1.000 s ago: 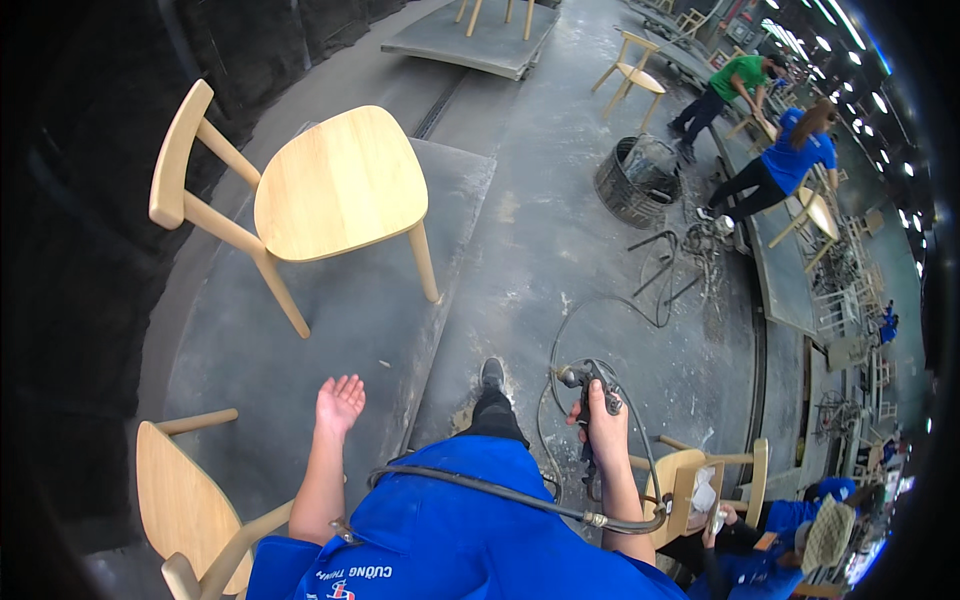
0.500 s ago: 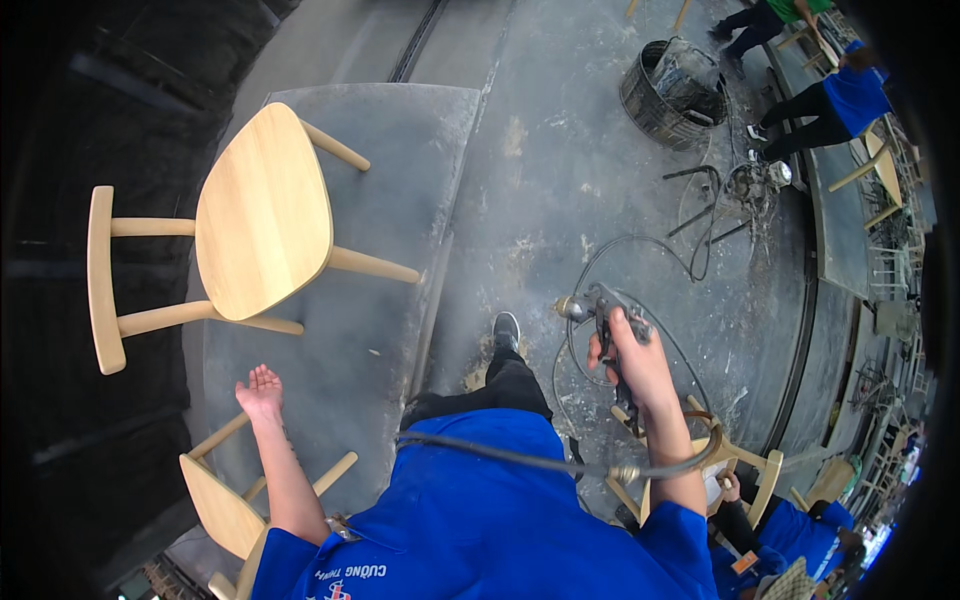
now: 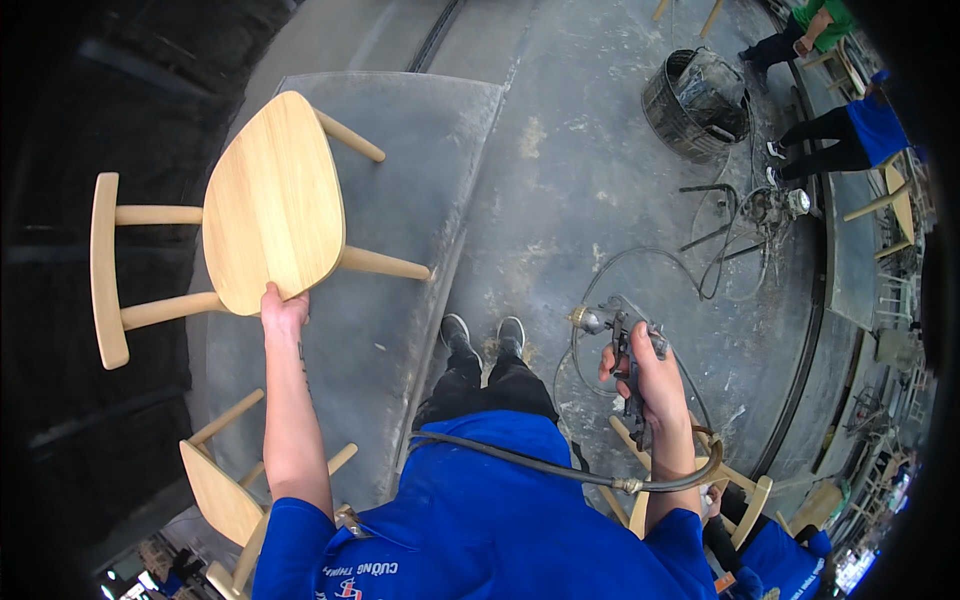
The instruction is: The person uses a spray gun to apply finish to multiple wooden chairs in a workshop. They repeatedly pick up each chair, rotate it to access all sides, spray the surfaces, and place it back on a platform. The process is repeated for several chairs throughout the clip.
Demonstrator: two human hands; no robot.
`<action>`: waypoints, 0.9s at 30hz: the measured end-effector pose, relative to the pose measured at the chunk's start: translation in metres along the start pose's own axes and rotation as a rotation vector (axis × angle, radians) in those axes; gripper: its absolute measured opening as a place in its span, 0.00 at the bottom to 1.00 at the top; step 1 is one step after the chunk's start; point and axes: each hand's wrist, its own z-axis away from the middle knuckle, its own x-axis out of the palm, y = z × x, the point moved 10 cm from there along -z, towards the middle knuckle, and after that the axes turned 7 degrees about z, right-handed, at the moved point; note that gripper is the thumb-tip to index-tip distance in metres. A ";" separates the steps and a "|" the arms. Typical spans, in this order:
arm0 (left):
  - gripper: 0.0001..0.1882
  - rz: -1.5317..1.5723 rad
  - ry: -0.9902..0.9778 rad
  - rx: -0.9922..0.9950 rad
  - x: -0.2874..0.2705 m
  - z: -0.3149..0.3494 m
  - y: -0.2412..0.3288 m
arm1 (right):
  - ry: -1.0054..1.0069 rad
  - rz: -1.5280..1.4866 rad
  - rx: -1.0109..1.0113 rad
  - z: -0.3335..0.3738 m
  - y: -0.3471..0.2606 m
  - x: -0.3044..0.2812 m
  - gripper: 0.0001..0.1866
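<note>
A pale wooden chair [image 3: 272,205] stands on a grey board at the left, its backrest toward the dark wall. My left hand [image 3: 285,308] grips the near edge of its seat, thumb on top and the other fingers hidden underneath. In my right hand [image 3: 648,375] is a metal spray gun [image 3: 622,350], held by its handle with the nozzle pointing left. From the gun a dark hose [image 3: 520,459] loops round my right forearm and across my waist. A second wooden chair [image 3: 222,490] is below my left forearm.
A dark metal bucket [image 3: 697,105] holding crumpled plastic stands on the floor at upper right. Near it are a metal stand [image 3: 715,215] and a coiled hose [image 3: 640,250]. Two people work at the far right; another, in blue [image 3: 785,555], is beside a wooden chair [image 3: 745,505] at lower right.
My left hand has reached forward from open air and taken hold of the chair seat's edge. My second foot has come into view. The spray gun stays in my right hand, slightly lower.
</note>
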 end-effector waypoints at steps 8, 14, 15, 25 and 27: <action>0.28 -0.243 0.200 0.105 -0.074 -0.034 0.068 | -0.103 -0.028 0.033 0.005 -0.012 0.030 0.30; 0.34 -0.428 0.271 0.188 -0.112 -0.057 0.144 | -0.166 0.170 0.104 -0.011 0.013 0.053 0.28; 0.36 -0.416 0.274 0.184 -0.115 -0.060 0.148 | -0.145 0.265 0.121 -0.014 0.017 0.053 0.28; 0.33 -0.117 0.352 0.226 -0.229 -0.059 0.174 | -0.273 0.179 -0.285 0.046 -0.090 0.082 0.32; 0.21 -0.052 0.420 0.209 -0.299 -0.051 0.159 | -0.254 0.153 -0.456 0.060 -0.116 0.080 0.37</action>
